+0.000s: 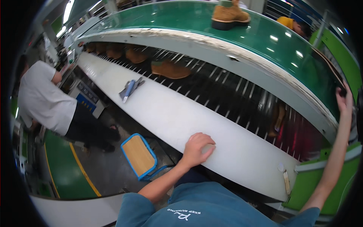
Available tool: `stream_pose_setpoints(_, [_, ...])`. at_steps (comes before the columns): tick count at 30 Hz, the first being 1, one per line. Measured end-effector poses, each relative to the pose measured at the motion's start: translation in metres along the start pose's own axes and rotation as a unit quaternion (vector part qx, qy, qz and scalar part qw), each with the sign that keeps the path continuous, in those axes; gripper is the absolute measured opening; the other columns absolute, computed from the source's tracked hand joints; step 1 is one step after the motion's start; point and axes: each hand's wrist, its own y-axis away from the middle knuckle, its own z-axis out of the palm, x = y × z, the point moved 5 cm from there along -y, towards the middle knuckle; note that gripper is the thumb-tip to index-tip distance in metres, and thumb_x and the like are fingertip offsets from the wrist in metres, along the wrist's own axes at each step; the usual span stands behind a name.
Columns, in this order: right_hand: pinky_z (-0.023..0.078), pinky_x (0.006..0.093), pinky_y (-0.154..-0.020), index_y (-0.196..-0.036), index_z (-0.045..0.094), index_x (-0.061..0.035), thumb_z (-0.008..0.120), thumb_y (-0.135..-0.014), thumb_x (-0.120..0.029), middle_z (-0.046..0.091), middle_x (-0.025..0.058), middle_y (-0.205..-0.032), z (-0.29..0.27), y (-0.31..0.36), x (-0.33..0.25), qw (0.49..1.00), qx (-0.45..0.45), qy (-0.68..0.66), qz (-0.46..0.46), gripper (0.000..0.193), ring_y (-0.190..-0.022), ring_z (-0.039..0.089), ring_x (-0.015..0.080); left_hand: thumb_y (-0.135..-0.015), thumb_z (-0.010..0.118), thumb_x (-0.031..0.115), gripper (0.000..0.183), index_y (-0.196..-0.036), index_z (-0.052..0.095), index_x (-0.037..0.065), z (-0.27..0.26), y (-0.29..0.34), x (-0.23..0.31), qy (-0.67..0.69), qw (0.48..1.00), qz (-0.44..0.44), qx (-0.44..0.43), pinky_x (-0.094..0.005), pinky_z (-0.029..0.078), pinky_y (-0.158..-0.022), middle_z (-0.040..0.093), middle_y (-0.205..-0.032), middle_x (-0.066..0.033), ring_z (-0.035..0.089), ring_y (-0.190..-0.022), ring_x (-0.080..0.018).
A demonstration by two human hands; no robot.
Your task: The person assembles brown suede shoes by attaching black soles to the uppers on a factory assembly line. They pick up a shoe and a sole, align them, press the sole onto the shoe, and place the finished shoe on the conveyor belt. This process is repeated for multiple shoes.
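White shelf (159,113) — long, bare worktop running from upper left to lower right below a curved green conveyor (196,19). Left hand (197,148) lies palm-down on its near edge, fingers curled loosely, holding nothing visible. Right hand (343,99) is raised far right at the conveyor's end, fingertips on a small dark thing (342,92); whether it grips it cannot be told. The hands are well apart.

Edges and room: most of the shelf is free on both sides of the left hand. Its far edge meets a rack of metal bars (227,90), its near edge drops to the floor.

Items on shelf: blue-handled tool (130,89) on a grey scrap, well up the shelf from the left hand; small wooden-handled tool (286,181) with a pale disc (280,167) beside it, near the right end.

Around: tan boot (230,16) upright on the conveyor belt; tan shoe parts (170,69) on the bars beneath. Blue-framed stool (139,155) with wooden seat stands below the near edge, just left of the forearm. Person in white shirt (41,100) works at the left — well apart.

Floor: grey concrete, green strip with yellow line (84,172).
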Motion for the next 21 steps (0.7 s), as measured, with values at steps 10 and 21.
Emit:
stream_pose_setpoints(10, [0.060,0.0301,-0.105,-0.153,0.059,0.0019,0.084,-0.105,-0.008,0.082,0.0123,-0.126,0.351,0.397,0.123,0.938,-0.312,0.123,-0.086,0.055,-0.115,0.077,0.0136,-0.122,0.060,0.031,0.047,-0.151,0.059,-0.005,-0.035,-0.099,0.066,0.447,0.894,-0.009,0.039,-0.0361,0.068,-0.086,0.074,-0.127,-0.0202,0.080,-0.105,-0.0266])
stream_pose_setpoints(21, [0.064,0.0313,-0.091,-0.130,0.073,0.0013,0.092,-0.100,-0.016,0.085,0.0124,-0.114,0.320,0.457,0.231,0.910,-0.238,0.262,-0.213,0.040,-0.101,0.082,0.0163,-0.110,0.081,0.013,0.035,-0.138,0.069,-0.004,0.008,-0.132,0.101,0.400,0.905,0.020,0.141,-0.0244,0.060,-0.092,0.080,-0.118,-0.0078,0.074,-0.105,-0.0094])
